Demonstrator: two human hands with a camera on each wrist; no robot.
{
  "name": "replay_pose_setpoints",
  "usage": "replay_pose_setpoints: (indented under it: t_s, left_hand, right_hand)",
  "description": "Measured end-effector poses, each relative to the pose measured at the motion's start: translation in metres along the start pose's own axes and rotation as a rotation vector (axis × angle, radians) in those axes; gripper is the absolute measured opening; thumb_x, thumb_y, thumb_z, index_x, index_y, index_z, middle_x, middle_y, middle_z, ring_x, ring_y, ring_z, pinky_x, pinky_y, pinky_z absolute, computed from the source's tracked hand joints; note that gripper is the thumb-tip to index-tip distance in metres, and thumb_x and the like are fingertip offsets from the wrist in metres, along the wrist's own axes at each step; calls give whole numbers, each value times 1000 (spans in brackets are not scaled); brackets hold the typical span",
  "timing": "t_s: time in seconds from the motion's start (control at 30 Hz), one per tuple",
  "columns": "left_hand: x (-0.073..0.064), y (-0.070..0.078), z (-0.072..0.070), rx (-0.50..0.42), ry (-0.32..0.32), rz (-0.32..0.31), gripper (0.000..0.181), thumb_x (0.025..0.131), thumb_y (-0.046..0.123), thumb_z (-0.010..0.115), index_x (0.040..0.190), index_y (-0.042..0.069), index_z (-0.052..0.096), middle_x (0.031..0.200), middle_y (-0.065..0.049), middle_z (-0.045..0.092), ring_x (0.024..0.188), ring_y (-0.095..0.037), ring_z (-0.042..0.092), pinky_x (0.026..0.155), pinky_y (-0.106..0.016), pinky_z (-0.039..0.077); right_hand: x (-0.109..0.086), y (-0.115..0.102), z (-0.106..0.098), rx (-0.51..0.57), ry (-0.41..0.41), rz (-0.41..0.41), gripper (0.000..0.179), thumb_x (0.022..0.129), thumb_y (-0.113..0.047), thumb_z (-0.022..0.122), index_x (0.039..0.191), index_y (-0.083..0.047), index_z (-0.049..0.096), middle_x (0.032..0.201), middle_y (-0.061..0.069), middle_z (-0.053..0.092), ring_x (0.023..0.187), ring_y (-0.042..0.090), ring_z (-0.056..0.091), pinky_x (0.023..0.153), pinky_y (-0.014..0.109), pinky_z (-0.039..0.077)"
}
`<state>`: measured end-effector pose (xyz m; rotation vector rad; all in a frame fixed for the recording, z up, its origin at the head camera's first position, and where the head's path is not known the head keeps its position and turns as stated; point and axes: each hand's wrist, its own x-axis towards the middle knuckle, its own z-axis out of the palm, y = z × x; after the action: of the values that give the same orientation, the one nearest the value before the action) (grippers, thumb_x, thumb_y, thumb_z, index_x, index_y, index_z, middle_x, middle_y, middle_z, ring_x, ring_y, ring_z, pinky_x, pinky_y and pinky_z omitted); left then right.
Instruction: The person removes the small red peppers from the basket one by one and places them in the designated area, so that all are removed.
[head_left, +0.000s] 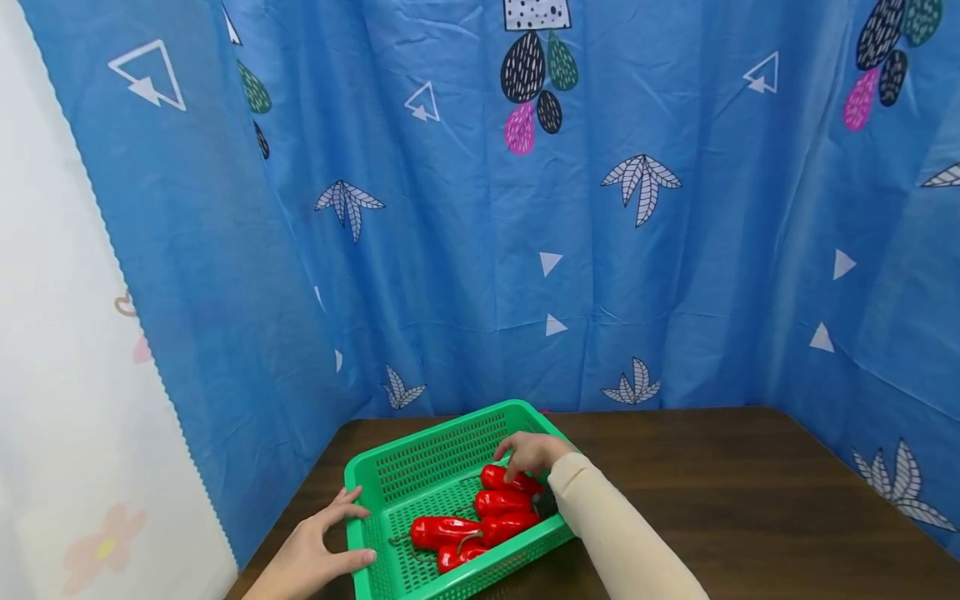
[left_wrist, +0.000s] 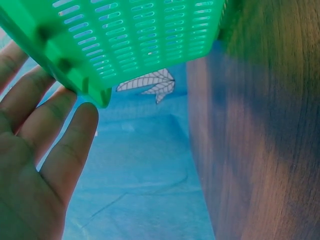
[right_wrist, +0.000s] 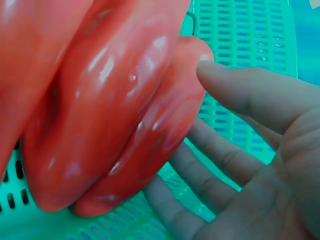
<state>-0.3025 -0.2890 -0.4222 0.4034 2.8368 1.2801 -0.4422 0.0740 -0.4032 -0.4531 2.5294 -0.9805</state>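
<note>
Several glossy red peppers [head_left: 442,532] with thin curled stems lie in a green slotted plastic basket [head_left: 420,450]. My right hand [head_left: 529,452] reaches over the basket's right side and holds the farthest pepper [right_wrist: 170,100]. In the right wrist view the thumb touches that pepper's near face, and the other fingers pass behind its edge. Other peppers [right_wrist: 105,95] lie against it. At the basket's left rim, my left hand [head_left: 315,542] has its fingers spread and extended. The left wrist view shows those fingers [left_wrist: 75,135] touching the rim's outer side.
The basket stands on a dark brown wooden table [head_left: 712,500], whose surface extends to the right. A blue patterned curtain [head_left: 465,250] hangs behind and at the sides. A white cloth [head_left: 75,333] hangs at the far left. A small dark object [head_left: 545,503] shows beside the right wrist.
</note>
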Motion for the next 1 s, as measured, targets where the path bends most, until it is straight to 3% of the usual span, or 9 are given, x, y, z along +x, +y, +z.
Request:
replay_pose_setpoints:
  t_s: [0.07, 0.1, 0.2, 0.3, 0.43, 0.63, 0.8, 1.0]
  left_hand:
    - [1, 0, 0, -9, 2, -2, 52, 87, 34, 79, 129, 9, 64, 162, -17, 32, 150, -50, 16, 109, -67, 50]
    - [2, 0, 0, -9, 2, -2, 52, 87, 34, 79, 130, 9, 63, 163, -17, 32, 150, -50, 16, 109, -67, 50]
    - [2, 0, 0, -9, 0, -9, 52, 86, 34, 79, 130, 10, 63, 163, -16, 32, 150, -50, 16, 108, -68, 50]
    - [2, 0, 0, -9, -7, -10, 51, 87, 34, 78, 130, 10, 64, 163, -16, 32, 151, -49, 16, 109, -69, 49]
    - [2, -2, -1, -7, -9, -9, 50, 88, 34, 77, 129, 10, 64, 162, -17, 32, 151, -49, 16, 109, -71, 47]
    - [0, -5, -2, 21, 0, -20, 48, 88, 35, 77, 128, 13, 64, 162, -16, 34, 150, -48, 16, 109, -72, 46]
    - [1, -5, -3, 16, -2, -11, 47, 89, 34, 76, 128, 12, 64, 162, -17, 34, 150, -48, 17, 109, -71, 46]
    - [2, -5, -2, 20, -12, -28, 47, 89, 34, 76, 128, 12, 64, 161, -18, 34, 150, -49, 16, 108, -71, 47]
  right_hand:
    - [2, 2, 0, -2, 0, 11, 39, 88, -2, 71, 125, -11, 66, 109, 6, 62, 59, 13, 32, 47, 21, 32]
    - [3, 3, 0, -1, 0, 16, 38, 88, -1, 71, 124, -12, 67, 107, 5, 61, 58, 13, 31, 47, 21, 30]
    - [5, 5, 0, 4, -5, 39, 36, 86, 0, 72, 120, -14, 68, 109, 6, 61, 63, 15, 40, 47, 21, 36]
    - [3, 5, -1, -18, -10, 53, 36, 86, 0, 73, 118, -16, 69, 121, 8, 58, 89, 20, 55, 62, 29, 58]
    - [1, 5, 0, -58, -1, 55, 35, 86, 0, 71, 117, -17, 70, 122, 9, 59, 98, 24, 57, 75, 40, 66]
    - [2, 4, 3, -66, -5, 44, 34, 87, 0, 70, 115, -18, 71, 114, 7, 61, 94, 23, 57, 71, 41, 67]
    - [4, 5, 3, -78, 1, 55, 33, 86, -1, 72, 115, -18, 71, 112, 6, 61, 98, 23, 57, 77, 45, 67]
    - [2, 7, 4, -75, 8, 51, 33, 86, 1, 72, 113, -17, 70, 110, 6, 61, 94, 23, 57, 72, 41, 66]
